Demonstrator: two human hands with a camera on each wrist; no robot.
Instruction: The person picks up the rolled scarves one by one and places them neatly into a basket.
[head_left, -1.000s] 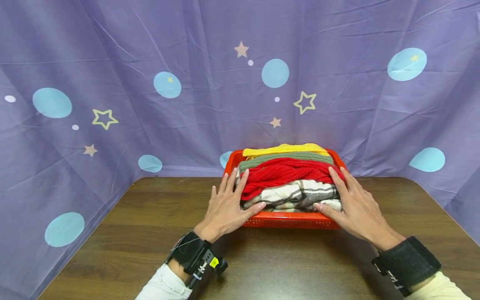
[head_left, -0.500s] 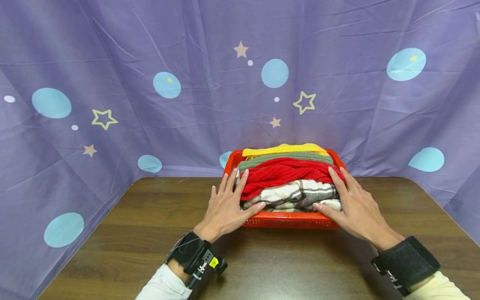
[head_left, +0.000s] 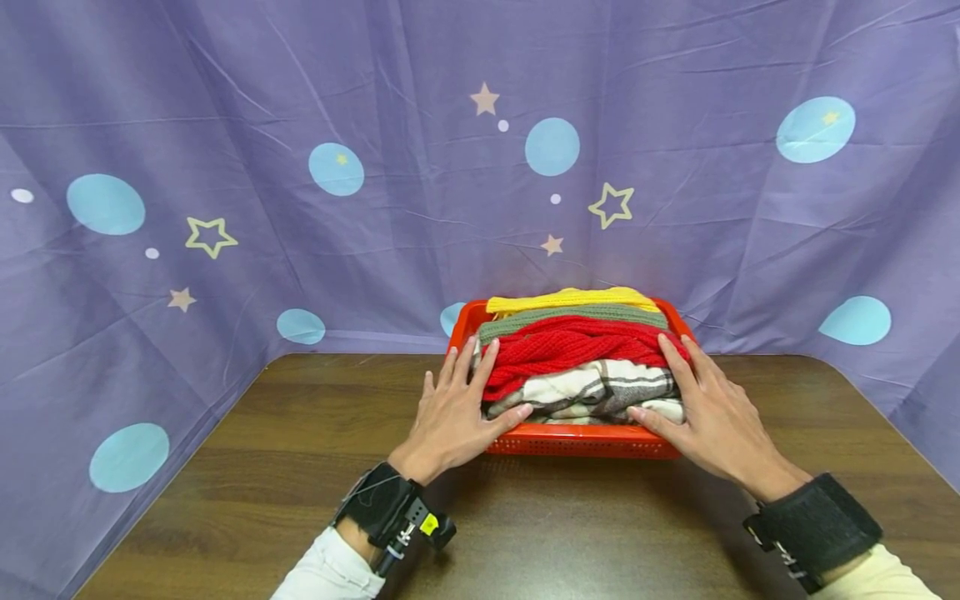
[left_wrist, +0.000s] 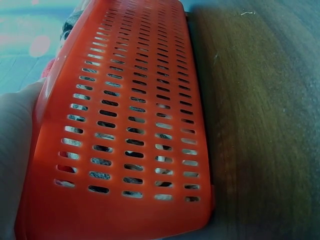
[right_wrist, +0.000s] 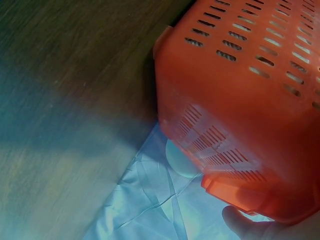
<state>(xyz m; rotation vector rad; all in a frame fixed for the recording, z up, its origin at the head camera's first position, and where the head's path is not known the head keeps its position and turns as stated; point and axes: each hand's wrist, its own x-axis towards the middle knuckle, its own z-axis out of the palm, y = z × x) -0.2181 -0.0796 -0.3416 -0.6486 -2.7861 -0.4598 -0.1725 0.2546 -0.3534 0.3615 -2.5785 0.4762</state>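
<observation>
A red plastic basket (head_left: 581, 439) with slotted walls stands on the table, packed with folded knits and cloth. From back to front lie a yellow knit piece (head_left: 570, 298), a grey-green knit piece (head_left: 577, 319), a red cable-knit piece (head_left: 573, 354) and a white-and-grey plaid cloth (head_left: 600, 387). My left hand (head_left: 453, 414) rests over the basket's front left corner, fingers spread and fairly straight, thumb at the front rim. My right hand (head_left: 712, 421) rests likewise over the front right corner, a fingertip (right_wrist: 237, 220) showing beside the rim in the right wrist view. Both palms' undersides are hidden.
The brown wooden table (head_left: 300, 483) extends in front of the basket and to both sides. Behind it hangs a purple curtain (head_left: 420, 167) printed with stars and blue dots. A black strap with a camera mount (head_left: 393, 517) is on the left wrist, and another black strap (head_left: 817, 529) on the right.
</observation>
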